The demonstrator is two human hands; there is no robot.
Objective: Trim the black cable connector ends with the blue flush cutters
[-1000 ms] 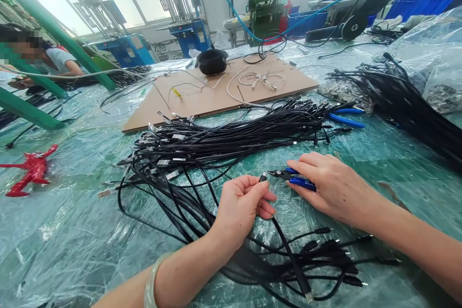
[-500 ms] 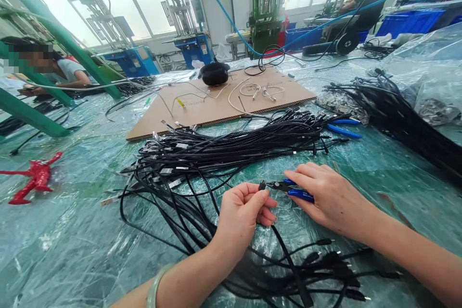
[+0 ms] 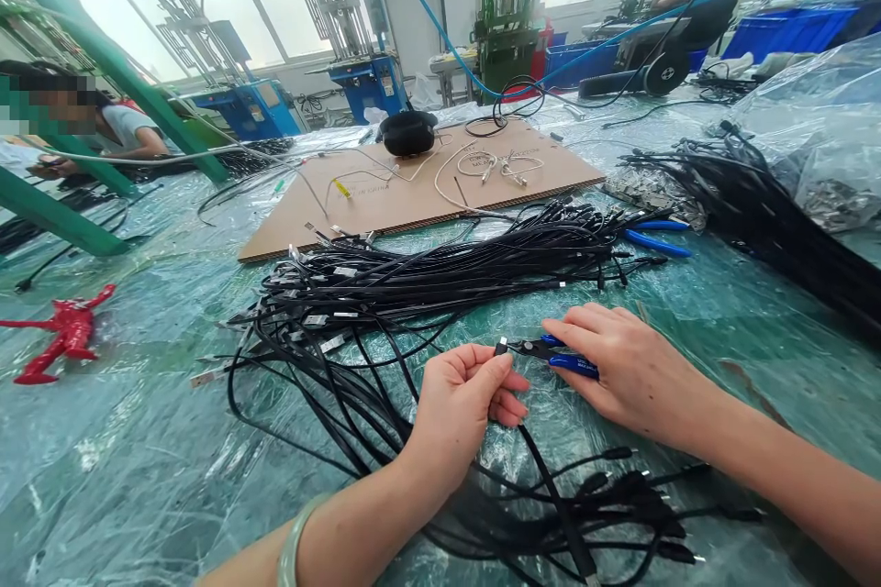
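Note:
My left hand (image 3: 468, 399) pinches the connector end of a black cable (image 3: 540, 459) between thumb and forefinger, its small metal tip pointing up. The cable runs down below the hand. My right hand (image 3: 616, 371) is closed around blue-handled flush cutters (image 3: 574, 365). Their dark jaws reach left to the connector, close beside the metal tip; I cannot tell whether they touch it. Under and in front of my left hand lie loose black cables (image 3: 619, 504) with plug ends. Behind both hands lies a large bundle of black USB cables (image 3: 440, 271).
A second pair of blue-handled pliers (image 3: 657, 238) lies by the bundle's right end. A cardboard sheet (image 3: 413, 193) carries white cables (image 3: 509, 167). More black cables (image 3: 771, 211) lie right, a red figure (image 3: 65, 330) left. Two people (image 3: 130, 133) are farther off.
The connector has turned in my left fingers, so its metal tip now shows brighter. The cutters stay beside it, and both hands are almost in the same place.

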